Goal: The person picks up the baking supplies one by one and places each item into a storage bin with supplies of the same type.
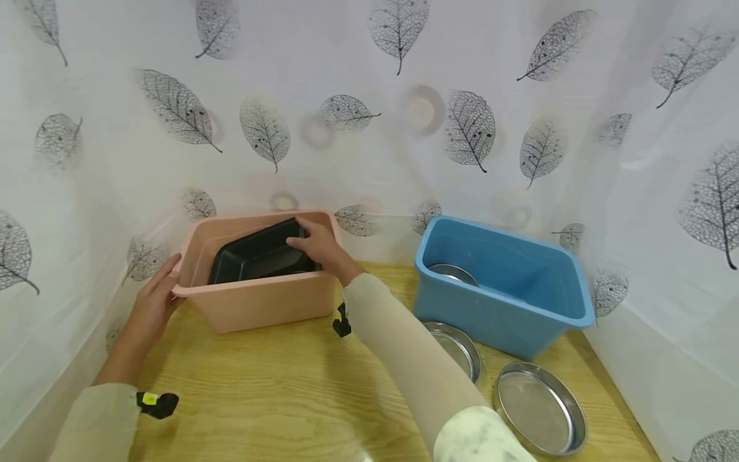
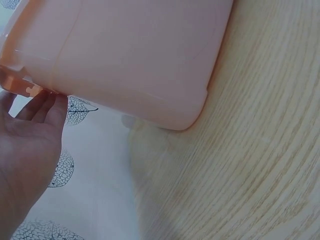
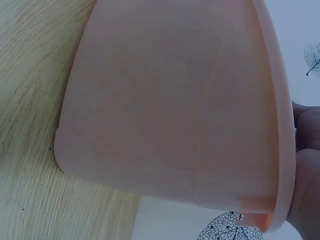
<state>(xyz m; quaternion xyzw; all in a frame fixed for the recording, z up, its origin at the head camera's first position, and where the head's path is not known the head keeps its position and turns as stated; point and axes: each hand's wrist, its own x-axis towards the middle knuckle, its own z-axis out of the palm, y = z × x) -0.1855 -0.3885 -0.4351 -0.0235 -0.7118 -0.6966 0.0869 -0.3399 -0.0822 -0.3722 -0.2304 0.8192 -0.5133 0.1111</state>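
A pink plastic bin [image 1: 265, 298] stands at the left against the curtain. Tilted inside it is a black rectangular baking pan [image 1: 262, 253]. My right hand [image 1: 320, 244] reaches over the bin's right end and grips the pan by its upper edge, thumb on the inner side. At the opposite end, my left hand [image 1: 152, 298] holds the bin's rim; the left wrist view shows the fingers [image 2: 55, 112] tucked under it. The bin wall hides the right fingertips in the right wrist view, leaving only part of the palm visible.
On the right stands a blue plastic bin [image 1: 479, 314] with a round metal pan [image 1: 453, 273] inside. Two more round metal pans, one in front [image 1: 539, 407] and one partly behind my right sleeve [image 1: 458, 346], lie on the wooden table [image 1: 260, 385]. Leaf-patterned curtains [image 1: 358, 167] enclose the table.
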